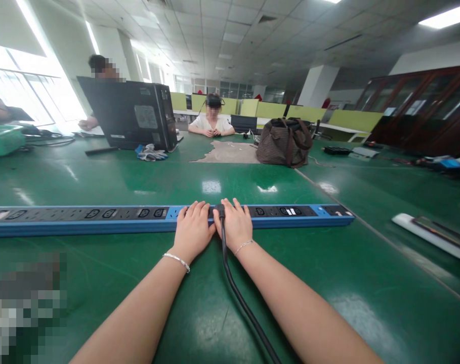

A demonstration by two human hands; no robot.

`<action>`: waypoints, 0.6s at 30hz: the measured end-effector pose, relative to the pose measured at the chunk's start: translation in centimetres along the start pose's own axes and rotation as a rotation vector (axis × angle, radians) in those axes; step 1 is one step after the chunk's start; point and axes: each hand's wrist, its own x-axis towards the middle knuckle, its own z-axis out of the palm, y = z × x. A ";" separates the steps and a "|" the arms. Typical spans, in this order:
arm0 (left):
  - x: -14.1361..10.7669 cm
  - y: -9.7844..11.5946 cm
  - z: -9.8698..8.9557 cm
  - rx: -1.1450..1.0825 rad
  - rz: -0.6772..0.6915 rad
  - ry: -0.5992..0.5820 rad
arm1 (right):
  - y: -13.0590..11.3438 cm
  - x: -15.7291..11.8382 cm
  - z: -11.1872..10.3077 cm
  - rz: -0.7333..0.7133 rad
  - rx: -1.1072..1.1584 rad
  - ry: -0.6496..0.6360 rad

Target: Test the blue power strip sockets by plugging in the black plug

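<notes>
A long blue power strip (81, 226) with rows of black sockets lies across the green table in the head view. My left hand (193, 228) rests flat over it, fingers stretched towards the far side and holding nothing. Beside a black plug (219, 208), my right hand (235, 225) lies on the strip with its fingers extended. The plug sits at a socket between my two hands; how deep it is cannot be seen. From it a thick black cord (237, 285) runs towards me, passing between my forearms. The sockets under my hands are hidden.
Across the green table (157, 182) stand a black computer case (138, 114), gloves (151, 152) and a brown bag (277, 144). A person (210, 124) sits at the far side; another is behind the case. A white bar-shaped object (430, 237) lies at right.
</notes>
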 end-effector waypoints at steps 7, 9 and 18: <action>0.0 0.3 -0.3 -0.089 0.018 0.003 | 4.4 -1.0 -1.7 -0.258 -0.070 -0.138; 0.1 0.7 -0.6 -0.143 0.053 -0.002 | 5.0 -1.4 -1.6 -0.288 -0.109 -0.124; 1.3 1.9 -1.0 -0.217 0.023 0.005 | 5.1 -1.6 -0.9 -0.298 -0.087 -0.062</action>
